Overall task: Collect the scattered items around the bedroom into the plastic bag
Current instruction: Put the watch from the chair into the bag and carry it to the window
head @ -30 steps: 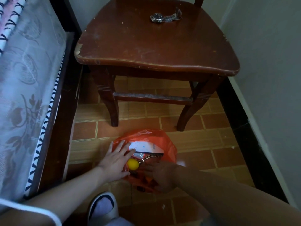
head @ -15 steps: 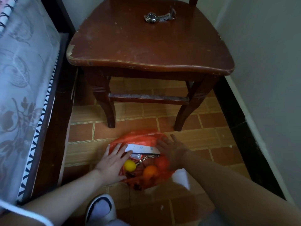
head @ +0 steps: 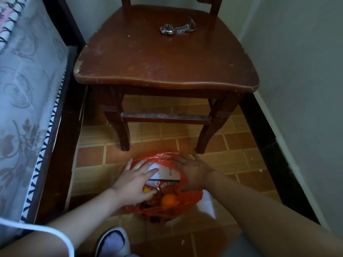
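Note:
An orange plastic bag [head: 187, 207] lies open on the tiled floor in front of the chair. Inside it I see a white box [head: 167, 172], a metal chain [head: 165, 185], an orange ball [head: 169, 200] and a yellow ball [head: 147, 190] half hidden under my left hand. My left hand [head: 134, 183] rests flat on the bag's left side, fingers straight over the white box. My right hand [head: 192, 172] lies with spread fingers on the bag's right rim. A silver wristwatch [head: 176, 29] lies on the chair seat.
The dark wooden chair [head: 167, 60] stands just beyond the bag. A bed with a patterned cover [head: 27, 93] runs along the left. A grey wall [head: 300, 71] closes the right side. A white slipper [head: 113, 242] is near the bottom edge.
My right hand moved from the bag's near side up to its far right rim, uncovering the orange ball. My left hand slid further over the white box. The view tilted up.

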The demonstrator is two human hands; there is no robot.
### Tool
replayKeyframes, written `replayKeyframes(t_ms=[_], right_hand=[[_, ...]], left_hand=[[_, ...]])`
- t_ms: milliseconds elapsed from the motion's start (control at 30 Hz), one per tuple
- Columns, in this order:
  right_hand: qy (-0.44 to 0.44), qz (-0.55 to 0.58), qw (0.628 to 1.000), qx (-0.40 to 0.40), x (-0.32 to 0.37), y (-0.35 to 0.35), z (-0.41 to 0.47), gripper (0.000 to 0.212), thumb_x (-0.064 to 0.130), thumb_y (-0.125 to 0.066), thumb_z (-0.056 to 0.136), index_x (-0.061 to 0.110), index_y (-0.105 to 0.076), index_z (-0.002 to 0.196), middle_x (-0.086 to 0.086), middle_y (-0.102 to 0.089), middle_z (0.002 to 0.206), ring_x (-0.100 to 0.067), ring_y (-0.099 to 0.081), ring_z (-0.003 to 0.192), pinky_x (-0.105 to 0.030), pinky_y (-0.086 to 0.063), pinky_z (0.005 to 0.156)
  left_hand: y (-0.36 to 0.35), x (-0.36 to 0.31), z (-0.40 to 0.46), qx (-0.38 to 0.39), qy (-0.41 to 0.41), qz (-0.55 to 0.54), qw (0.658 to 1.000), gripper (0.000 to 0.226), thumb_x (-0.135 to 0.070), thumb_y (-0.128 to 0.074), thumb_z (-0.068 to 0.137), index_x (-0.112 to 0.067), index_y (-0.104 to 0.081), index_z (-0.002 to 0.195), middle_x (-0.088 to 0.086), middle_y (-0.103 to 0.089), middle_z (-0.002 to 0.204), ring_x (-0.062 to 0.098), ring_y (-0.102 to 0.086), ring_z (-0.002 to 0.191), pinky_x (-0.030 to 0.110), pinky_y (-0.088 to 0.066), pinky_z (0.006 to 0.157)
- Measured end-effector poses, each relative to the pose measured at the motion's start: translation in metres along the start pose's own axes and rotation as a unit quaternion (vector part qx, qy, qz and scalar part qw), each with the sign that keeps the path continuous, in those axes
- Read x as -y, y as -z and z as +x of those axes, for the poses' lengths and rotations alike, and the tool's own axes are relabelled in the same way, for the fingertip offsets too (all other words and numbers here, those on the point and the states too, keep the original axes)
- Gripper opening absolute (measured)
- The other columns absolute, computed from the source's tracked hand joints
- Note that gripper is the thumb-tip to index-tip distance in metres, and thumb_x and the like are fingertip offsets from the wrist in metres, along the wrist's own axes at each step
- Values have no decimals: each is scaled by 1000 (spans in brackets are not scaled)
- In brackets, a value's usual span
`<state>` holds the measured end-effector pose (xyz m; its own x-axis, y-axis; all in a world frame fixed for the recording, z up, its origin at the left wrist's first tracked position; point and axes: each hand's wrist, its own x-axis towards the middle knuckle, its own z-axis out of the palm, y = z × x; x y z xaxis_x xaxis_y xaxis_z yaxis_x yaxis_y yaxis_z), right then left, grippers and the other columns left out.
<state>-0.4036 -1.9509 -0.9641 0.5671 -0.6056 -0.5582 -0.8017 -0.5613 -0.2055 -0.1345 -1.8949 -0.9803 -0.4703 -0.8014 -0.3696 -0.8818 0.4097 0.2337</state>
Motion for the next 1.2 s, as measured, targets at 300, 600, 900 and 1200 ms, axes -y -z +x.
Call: replayKeyframes(t_ms=[300,600,900,1200], right_hand=[[14,130,967,-221,39,99,-42,67,43,-64,93,22,-44,153,1,-33,162,-21,-30,151,-54,-38,117],[86,132,866,-474,60,214,-96,31,20,-67,97,12,-68,127,-1,-54,140,-17,-53,132,-35,-49,107],[-39,60,901,-427,13,305,-12,66,47,-56,100,21,-40,158,-2,-31,166,-23,-24,156,-54,-27,125],[-171,16,936,-307,-38,364,41,65,42,-49,103,27,-28,163,-1,-18,172,-29,-11,160,-61,-14,126]], left_hand=[[112,-22,14,-340,-97,-103,930,39,-45,-62,95,-21,-75,123,-6,-73,126,13,-69,115,42,-59,93],[229,-10,-11,-499,-71,-36,863,39,-27,-66,95,-7,-71,129,7,-67,133,28,-53,134,50,-43,113],[231,-1,-13,-440,5,-83,894,63,-48,-71,91,-21,-57,147,-4,-51,152,19,-37,147,48,-31,123],[229,-2,-10,-454,2,-92,886,68,-50,-73,86,-19,-59,145,-3,-52,150,21,-39,146,48,-32,121]])
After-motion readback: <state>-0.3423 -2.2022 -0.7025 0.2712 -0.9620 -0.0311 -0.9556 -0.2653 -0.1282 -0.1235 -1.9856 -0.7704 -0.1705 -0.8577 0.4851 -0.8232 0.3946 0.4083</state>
